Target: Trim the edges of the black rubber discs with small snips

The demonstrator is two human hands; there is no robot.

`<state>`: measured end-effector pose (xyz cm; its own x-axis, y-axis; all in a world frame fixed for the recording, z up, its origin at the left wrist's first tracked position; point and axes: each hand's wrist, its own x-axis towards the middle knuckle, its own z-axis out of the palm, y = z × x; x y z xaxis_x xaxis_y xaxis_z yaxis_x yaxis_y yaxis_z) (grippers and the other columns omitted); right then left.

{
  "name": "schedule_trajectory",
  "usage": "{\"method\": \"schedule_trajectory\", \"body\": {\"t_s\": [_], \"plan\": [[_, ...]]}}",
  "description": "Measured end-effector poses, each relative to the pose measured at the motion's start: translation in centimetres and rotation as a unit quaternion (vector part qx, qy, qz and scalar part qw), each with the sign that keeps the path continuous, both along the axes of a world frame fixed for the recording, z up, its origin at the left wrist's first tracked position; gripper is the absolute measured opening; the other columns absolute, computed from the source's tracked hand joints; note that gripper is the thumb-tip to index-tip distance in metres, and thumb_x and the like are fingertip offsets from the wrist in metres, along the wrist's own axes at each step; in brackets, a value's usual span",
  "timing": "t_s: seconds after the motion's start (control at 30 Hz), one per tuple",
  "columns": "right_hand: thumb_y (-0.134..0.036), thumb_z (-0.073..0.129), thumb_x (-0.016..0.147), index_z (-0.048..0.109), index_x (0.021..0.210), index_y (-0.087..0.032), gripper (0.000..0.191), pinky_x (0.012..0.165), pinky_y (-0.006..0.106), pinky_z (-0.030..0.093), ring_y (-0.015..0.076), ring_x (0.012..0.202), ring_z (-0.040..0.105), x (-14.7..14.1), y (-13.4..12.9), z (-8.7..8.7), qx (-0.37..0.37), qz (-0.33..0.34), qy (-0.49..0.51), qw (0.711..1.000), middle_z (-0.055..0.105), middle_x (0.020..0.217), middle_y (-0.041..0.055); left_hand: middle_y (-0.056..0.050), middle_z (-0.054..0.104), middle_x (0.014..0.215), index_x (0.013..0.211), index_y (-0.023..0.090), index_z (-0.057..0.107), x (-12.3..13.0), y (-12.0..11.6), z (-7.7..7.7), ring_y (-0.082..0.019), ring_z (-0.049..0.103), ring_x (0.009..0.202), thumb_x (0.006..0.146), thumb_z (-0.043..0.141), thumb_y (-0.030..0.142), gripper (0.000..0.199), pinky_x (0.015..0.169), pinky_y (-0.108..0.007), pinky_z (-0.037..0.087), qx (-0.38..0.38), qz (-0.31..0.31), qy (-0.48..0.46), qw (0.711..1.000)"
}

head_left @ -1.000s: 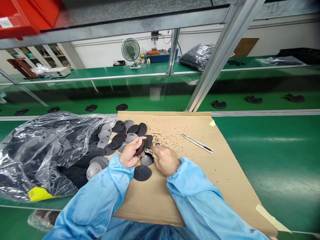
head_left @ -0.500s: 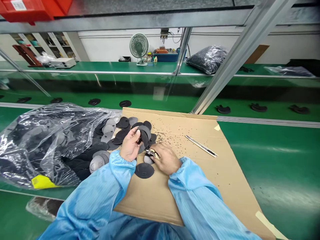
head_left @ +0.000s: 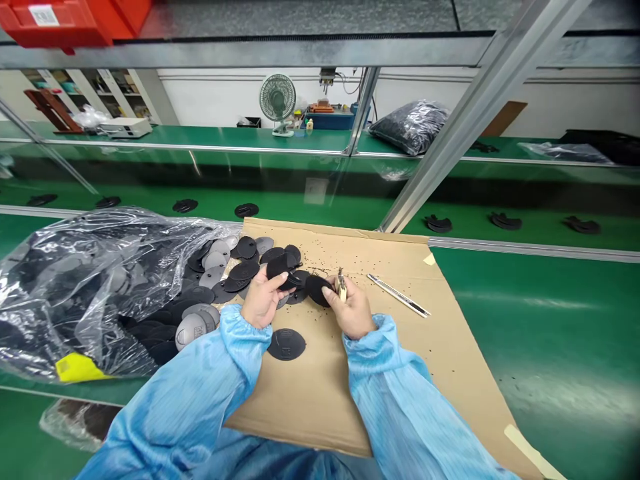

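My left hand (head_left: 261,301) is closed on a black curved plastic piece (head_left: 278,267), pinched between thumb and fingers. Across from it, my right hand (head_left: 354,312) grips a thin black oval disc (head_left: 317,291) by its edge. The same hand also keeps hold of small nippers (head_left: 342,285), their metal tip pointing up and a cream handle showing. Below both hands, a single black disc (head_left: 287,344) with raised marks lies flat on the cardboard sheet (head_left: 305,400). A pile of black and grey discs (head_left: 243,272) spreads behind and left of my left hand.
A clear plastic bag (head_left: 100,267) full of dark discs covers the left side. On the cardboard lie a black-and-white pen-like stick (head_left: 399,295) and many tiny black scraps (head_left: 325,257). A metal post (head_left: 465,133) rises behind; black parts (head_left: 506,221) sit on the green surface beyond.
My right hand has moved slightly right and now holds a disc along with the nippers, which have turned upward. The light grey disc formerly beside that hand no longer lies there.
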<state>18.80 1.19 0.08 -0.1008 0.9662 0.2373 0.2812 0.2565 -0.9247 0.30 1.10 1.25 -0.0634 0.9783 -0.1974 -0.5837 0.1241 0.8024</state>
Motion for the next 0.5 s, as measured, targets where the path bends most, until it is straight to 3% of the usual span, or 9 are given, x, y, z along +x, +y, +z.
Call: {"method": "schedule_trajectory", "body": {"t_s": [0.1,0.2,0.37,0.5], "plan": [[-0.043,0.062,0.076,0.055,0.082,-0.018,0.026,0.058,0.026,0.041,0.0127,0.059,0.046,-0.3,0.1,-0.3,-0.008,-0.040,0.107,0.993,0.052,0.066,-0.0020,-0.006,0.067,0.092,0.099,0.016,0.057,0.5,-0.4,-0.1,-0.018,0.065,0.082,0.065,0.078,0.025,0.041,0.070,-0.033,0.054,0.012,-0.027,0.042,0.999],[-0.043,0.065,0.076,0.054,0.083,-0.019,0.028,0.059,0.026,0.042,0.0126,0.060,0.046,-0.6,0.0,-0.5,-0.019,-0.054,0.151,0.987,0.052,0.068,-0.0021,-0.007,0.067,0.094,0.101,0.015,0.059,1.0,-0.9,-0.4,-0.017,0.064,0.079,0.067,0.078,0.028,0.041,0.066,-0.029,0.054,0.034,-0.067,0.082,0.994],[-0.039,0.062,0.079,0.056,0.082,-0.019,0.021,0.059,0.026,0.042,0.0125,0.058,0.046,-0.8,-0.6,0.2,0.016,-0.044,0.046,0.998,0.053,0.066,-0.0024,-0.009,0.067,0.099,0.107,0.014,0.063,1.2,-1.4,-0.9,-0.017,0.063,0.077,0.075,0.072,0.035,0.039,0.067,-0.030,0.054,0.067,-0.133,0.120,0.982],[-0.037,0.060,0.080,0.058,0.085,-0.019,0.019,0.060,0.027,0.044,0.0137,0.059,0.050,-0.9,-0.9,0.6,0.046,-0.054,-0.007,0.997,0.057,0.068,-0.0013,-0.010,0.067,0.101,0.105,0.015,0.065,1.3,-1.5,-1.0,-0.021,0.063,0.087,0.073,0.073,0.034,0.039,0.069,-0.030,0.054,0.076,-0.129,0.163,0.975]]}}
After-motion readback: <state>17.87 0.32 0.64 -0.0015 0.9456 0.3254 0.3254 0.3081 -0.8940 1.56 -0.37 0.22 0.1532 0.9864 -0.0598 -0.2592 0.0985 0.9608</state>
